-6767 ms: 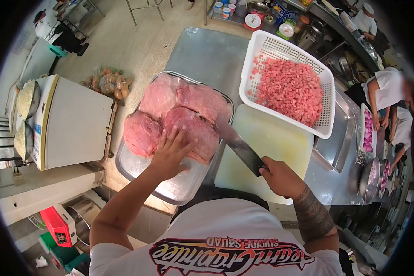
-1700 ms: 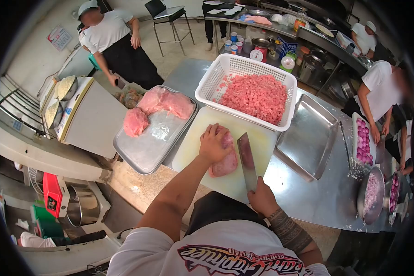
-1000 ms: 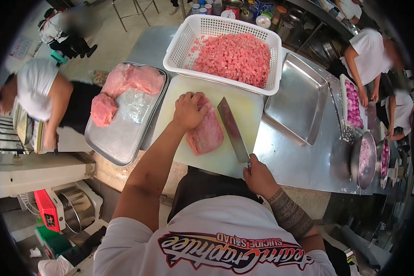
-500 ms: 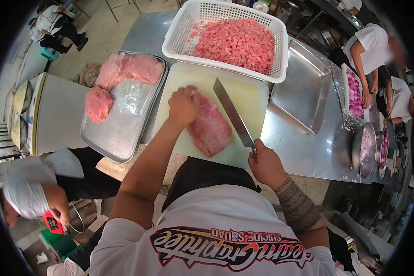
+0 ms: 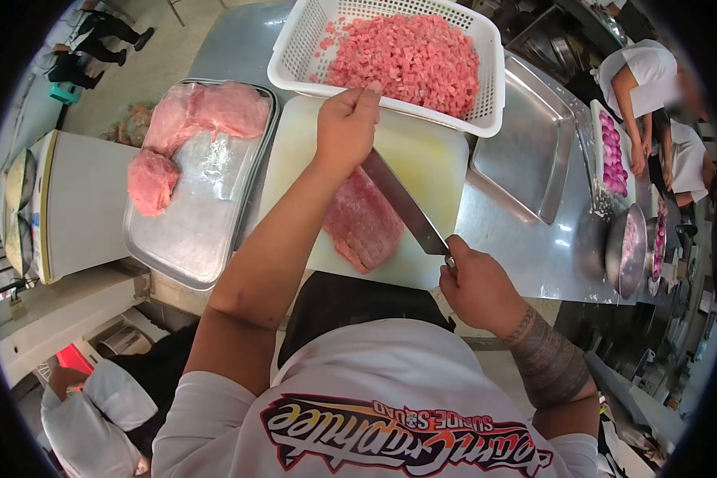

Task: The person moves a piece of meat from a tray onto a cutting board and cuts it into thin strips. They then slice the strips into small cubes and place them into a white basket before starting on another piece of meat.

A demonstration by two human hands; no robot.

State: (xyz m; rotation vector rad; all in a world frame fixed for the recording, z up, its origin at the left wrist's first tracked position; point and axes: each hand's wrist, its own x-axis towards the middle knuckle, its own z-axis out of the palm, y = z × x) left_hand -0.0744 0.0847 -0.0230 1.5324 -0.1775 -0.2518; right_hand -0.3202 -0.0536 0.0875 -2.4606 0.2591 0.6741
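My right hand [image 5: 482, 285] grips the handle of a large knife [image 5: 406, 203], its blade slanting up and left over the cutting board [image 5: 434, 163]. On the board lies a slab of raw meat [image 5: 364, 223], its far end partly hidden by my left hand and the blade. My left hand [image 5: 348, 126] is at the near rim of the white perforated basket [image 5: 295, 76], fingers pressed together near the knife tip; what they hold, if anything, is too small to tell. Diced pink meat [image 5: 406, 60] fills much of the basket.
A metal tray [image 5: 187, 243] with larger meat pieces [image 5: 207, 111] is on the left. An empty metal tray [image 5: 526, 147] sits right of the board. Farther right are purple onions [image 5: 612, 155], a metal bowl [image 5: 627, 247] and people in white shirts. Another person is at lower left.
My left hand has left the meat and moved up to the basket rim. The knife has shifted slightly, its tip now beside my left hand. The person at lower left has moved.
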